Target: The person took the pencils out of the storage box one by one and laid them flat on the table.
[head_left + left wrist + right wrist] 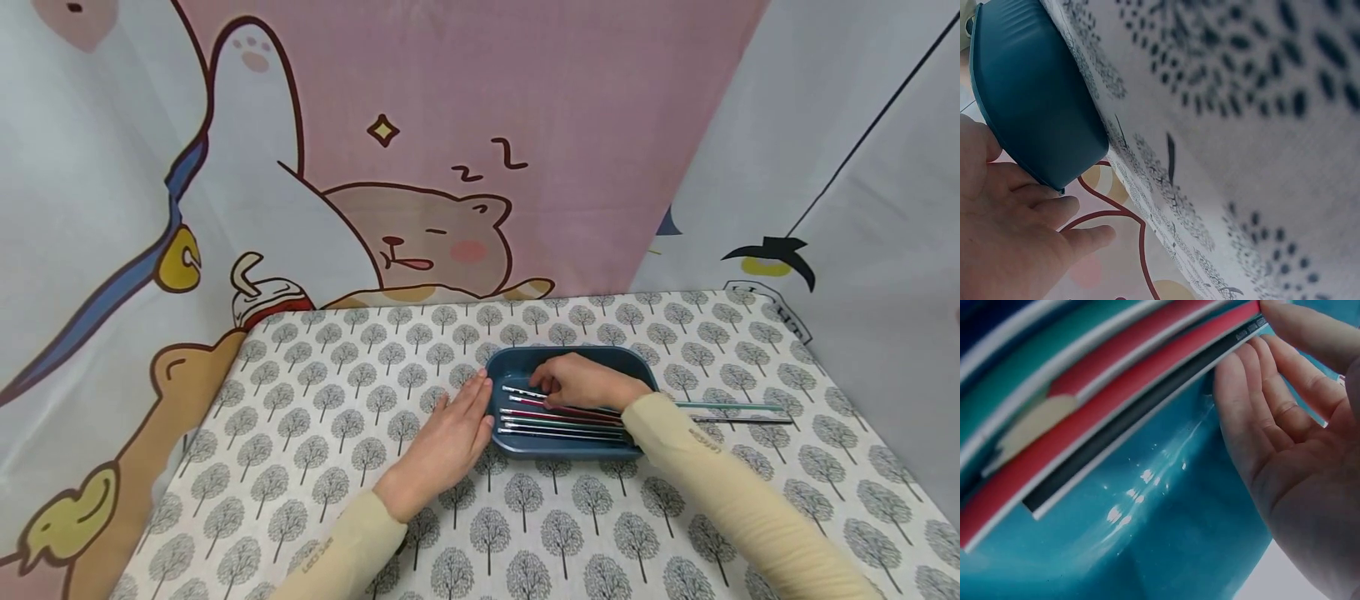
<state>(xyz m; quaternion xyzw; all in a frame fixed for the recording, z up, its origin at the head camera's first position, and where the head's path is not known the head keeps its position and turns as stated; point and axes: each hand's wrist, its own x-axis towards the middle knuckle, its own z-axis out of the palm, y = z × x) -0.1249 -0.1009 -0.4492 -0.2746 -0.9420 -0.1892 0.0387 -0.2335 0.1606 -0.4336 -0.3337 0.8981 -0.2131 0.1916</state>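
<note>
A dark blue plastic tray (pixel 525 454) holds several striped pencils (pixel 562 425) lying side by side, with red, green and black among them. My left hand (pixel 450 437) is against the tray's left end, its fingers stretched along the rim; the left wrist view shows them by the tray's outer wall (pixel 1035 94). Inside the tray, my right hand (pixel 581 383) reaches down over the pencils. Its thumb and fingertips pinch around a red pencil (pixel 1147 387) and a black pencil (pixel 1141 412) in the right wrist view. My forearm covers the tray's right corner.
Right of the tray, a green pencil (pixel 738 407) and a dark pencil (pixel 742 420) lie on the tree-print tablecloth (pixel 315 500). Cartoon-printed curtains (pixel 600 150) hang behind and at both sides of the table.
</note>
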